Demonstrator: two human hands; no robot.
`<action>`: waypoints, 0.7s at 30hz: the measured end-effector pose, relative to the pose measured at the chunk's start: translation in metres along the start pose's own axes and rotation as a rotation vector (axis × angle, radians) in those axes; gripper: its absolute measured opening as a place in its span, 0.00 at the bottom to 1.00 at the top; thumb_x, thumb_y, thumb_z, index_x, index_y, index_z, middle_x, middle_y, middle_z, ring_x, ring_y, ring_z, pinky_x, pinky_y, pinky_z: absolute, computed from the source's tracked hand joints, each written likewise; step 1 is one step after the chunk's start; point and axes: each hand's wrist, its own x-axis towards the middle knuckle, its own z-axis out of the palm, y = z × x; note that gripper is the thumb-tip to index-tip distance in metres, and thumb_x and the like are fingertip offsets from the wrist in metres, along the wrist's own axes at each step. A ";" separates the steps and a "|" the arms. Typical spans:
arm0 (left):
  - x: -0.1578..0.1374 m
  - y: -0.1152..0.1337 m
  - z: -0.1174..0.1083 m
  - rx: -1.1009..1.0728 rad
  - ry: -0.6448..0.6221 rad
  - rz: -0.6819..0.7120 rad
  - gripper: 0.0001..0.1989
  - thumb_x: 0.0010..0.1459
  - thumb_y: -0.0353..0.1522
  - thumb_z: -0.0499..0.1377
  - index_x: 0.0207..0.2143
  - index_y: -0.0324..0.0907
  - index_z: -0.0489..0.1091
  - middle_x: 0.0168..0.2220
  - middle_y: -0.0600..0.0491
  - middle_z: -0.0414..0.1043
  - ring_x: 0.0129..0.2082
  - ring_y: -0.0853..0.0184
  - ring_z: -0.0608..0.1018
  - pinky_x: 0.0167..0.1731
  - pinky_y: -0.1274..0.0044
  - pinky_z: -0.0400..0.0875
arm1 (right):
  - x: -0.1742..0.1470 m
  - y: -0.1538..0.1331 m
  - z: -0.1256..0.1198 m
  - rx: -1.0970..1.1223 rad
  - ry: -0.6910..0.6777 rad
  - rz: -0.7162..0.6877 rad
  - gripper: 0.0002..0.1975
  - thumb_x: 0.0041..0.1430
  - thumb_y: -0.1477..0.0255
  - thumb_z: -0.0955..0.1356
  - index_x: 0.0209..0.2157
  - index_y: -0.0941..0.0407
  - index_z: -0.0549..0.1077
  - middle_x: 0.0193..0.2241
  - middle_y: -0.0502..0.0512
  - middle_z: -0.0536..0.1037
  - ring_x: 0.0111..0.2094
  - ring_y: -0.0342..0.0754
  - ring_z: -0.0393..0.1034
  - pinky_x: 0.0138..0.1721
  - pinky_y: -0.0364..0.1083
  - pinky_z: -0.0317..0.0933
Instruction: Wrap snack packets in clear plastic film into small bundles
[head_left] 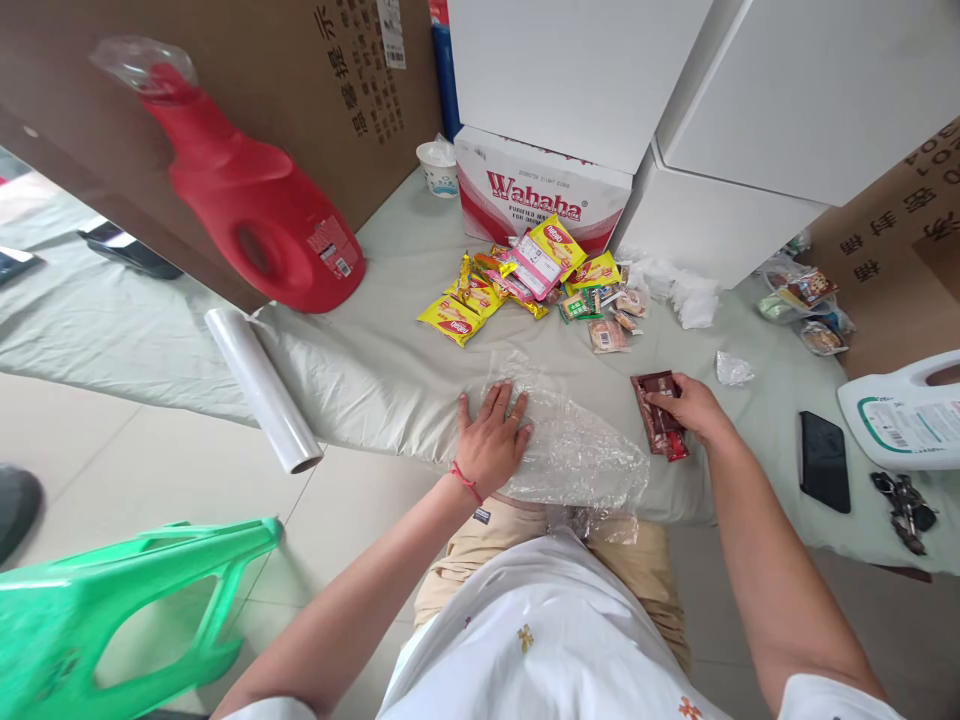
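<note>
Under my left hand (493, 435) lies a crinkled sheet of clear plastic film (577, 450), spread at the front edge of the cloth-covered surface. That hand is flat with its fingers spread. To the right, my right hand (694, 405) pinches some dark brown snack packets (658, 395), with a red packet (676, 445) showing below them. Beyond the film is a pile of wrapped snacks: yellow packets (456, 318), a pink-labelled packet (536, 268), small green packets (581, 303) and a pale round-biscuit packet (607, 336).
A roll of film (262, 390) and a red detergent bottle (259, 210) stand at left. Behind the snacks is a Wahaha carton (480, 195). At right are a phone (823, 462), keys (905, 508) and a white bottle (907, 415). A green stool (135, 610) is on the floor.
</note>
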 end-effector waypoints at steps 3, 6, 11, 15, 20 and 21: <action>0.021 0.010 -0.004 -0.015 -0.038 -0.007 0.27 0.72 0.42 0.43 0.68 0.47 0.62 0.73 0.45 0.53 0.72 0.53 0.58 0.67 0.43 0.44 | 0.019 0.008 -0.010 0.013 0.141 0.010 0.21 0.48 0.62 0.74 0.42 0.57 0.76 0.35 0.55 0.81 0.34 0.50 0.73 0.36 0.46 0.65; 0.035 0.011 -0.005 -0.022 -0.052 0.000 0.26 0.72 0.42 0.43 0.67 0.50 0.63 0.72 0.47 0.55 0.72 0.53 0.59 0.67 0.42 0.44 | 0.024 0.012 -0.017 0.135 0.232 0.017 0.19 0.48 0.61 0.73 0.41 0.57 0.77 0.32 0.54 0.80 0.32 0.50 0.72 0.35 0.46 0.66; 0.030 -0.003 0.003 -0.007 -0.004 0.093 0.26 0.72 0.41 0.42 0.69 0.50 0.60 0.73 0.48 0.53 0.72 0.54 0.57 0.68 0.44 0.42 | 0.002 0.014 -0.017 0.381 0.311 0.030 0.23 0.54 0.54 0.68 0.44 0.57 0.75 0.34 0.56 0.80 0.31 0.51 0.73 0.32 0.47 0.68; 0.025 -0.008 0.008 -0.005 0.027 0.115 0.27 0.72 0.41 0.42 0.69 0.49 0.61 0.72 0.47 0.54 0.72 0.53 0.58 0.68 0.45 0.42 | -0.022 0.003 0.001 0.104 0.185 -0.051 0.21 0.59 0.57 0.67 0.48 0.56 0.76 0.38 0.58 0.79 0.37 0.54 0.74 0.40 0.50 0.69; 0.026 -0.008 0.007 -0.009 0.025 0.120 0.27 0.72 0.41 0.43 0.69 0.48 0.61 0.72 0.46 0.54 0.72 0.53 0.58 0.69 0.45 0.42 | -0.040 -0.005 0.021 -0.330 0.219 -0.112 0.22 0.66 0.59 0.64 0.56 0.54 0.75 0.45 0.62 0.75 0.44 0.57 0.72 0.48 0.53 0.65; 0.026 -0.008 0.007 -0.011 0.024 0.121 0.27 0.72 0.42 0.43 0.69 0.48 0.61 0.72 0.47 0.54 0.72 0.53 0.58 0.69 0.45 0.42 | -0.042 -0.003 0.022 -0.326 0.248 -0.125 0.23 0.67 0.57 0.62 0.56 0.54 0.74 0.44 0.62 0.75 0.46 0.57 0.71 0.49 0.53 0.65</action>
